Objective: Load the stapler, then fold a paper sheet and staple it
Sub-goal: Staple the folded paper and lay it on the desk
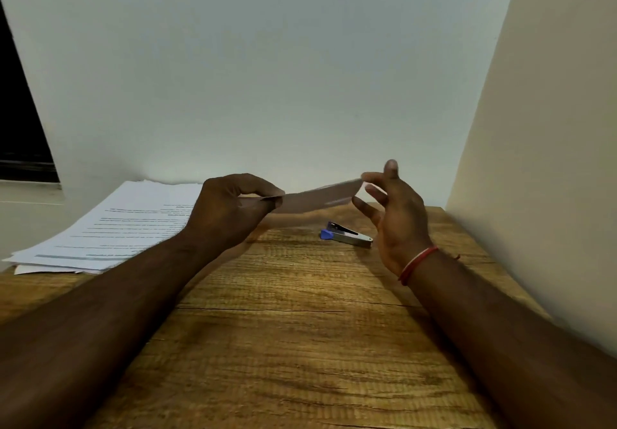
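Single head-worn wide-angle view. Looked forward and down across wooden table (300,345) toward wall (267,61); left hand (230,208) and right hand (397,215) near, mid-frame.

The left hand (230,208) pinches the left end of a folded paper sheet (317,198), held above the wooden table (283,345). The right hand (400,215), a red thread (417,263) on its wrist, spreads its fingers at the sheet's right end. Below lies a blue-and-metal stapler (347,235); a stack of printed sheets (117,228) sits far left.
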The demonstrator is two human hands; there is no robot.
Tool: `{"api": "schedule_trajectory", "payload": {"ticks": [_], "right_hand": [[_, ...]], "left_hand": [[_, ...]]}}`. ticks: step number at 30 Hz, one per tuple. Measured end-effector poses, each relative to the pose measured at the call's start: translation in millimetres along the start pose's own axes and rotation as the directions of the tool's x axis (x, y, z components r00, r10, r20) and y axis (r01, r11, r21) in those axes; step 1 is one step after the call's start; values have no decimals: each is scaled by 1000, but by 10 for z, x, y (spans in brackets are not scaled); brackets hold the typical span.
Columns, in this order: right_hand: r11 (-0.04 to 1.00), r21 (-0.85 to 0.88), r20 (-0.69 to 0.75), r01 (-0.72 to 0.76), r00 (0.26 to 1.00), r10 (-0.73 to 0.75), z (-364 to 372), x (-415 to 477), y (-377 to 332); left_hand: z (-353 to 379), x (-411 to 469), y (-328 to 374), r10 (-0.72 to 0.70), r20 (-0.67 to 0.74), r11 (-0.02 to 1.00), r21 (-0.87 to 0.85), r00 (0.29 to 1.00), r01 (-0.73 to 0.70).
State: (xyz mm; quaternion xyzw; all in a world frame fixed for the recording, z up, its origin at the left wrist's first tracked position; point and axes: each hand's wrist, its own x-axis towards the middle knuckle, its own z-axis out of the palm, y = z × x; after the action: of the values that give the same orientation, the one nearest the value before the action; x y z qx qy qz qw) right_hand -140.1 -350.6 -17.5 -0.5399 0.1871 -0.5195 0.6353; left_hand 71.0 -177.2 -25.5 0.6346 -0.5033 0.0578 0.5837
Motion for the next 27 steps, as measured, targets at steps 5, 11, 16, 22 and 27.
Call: {"api": "schedule_trajectory", "payload": {"ticks": [5, 11, 16, 22, 27], "right_hand": [[934, 119, 131, -337, 938, 322, 100, -105, -69], [974, -73, 134, -214, 966, 222, 91, -91, 100], [928, -367, 119, 59, 993, -16, 26, -78, 128], [886, -395, 151, 243, 968, -198, 3, -96, 69], [880, -334, 194, 338, 938, -287, 32, -144, 14]], "left_hand": [[35, -10, -26, 47, -77, 998, -40, 996, -50], [60, -8, -61, 246, -53, 967, 76, 968, -241], [70, -46, -22, -72, -43, 997, 22, 996, 73], [80, 12, 64, -487, -6, 727, -556, 873, 402], [-68, 115, 27, -707, 97, 318, -841, 700, 437]]}}
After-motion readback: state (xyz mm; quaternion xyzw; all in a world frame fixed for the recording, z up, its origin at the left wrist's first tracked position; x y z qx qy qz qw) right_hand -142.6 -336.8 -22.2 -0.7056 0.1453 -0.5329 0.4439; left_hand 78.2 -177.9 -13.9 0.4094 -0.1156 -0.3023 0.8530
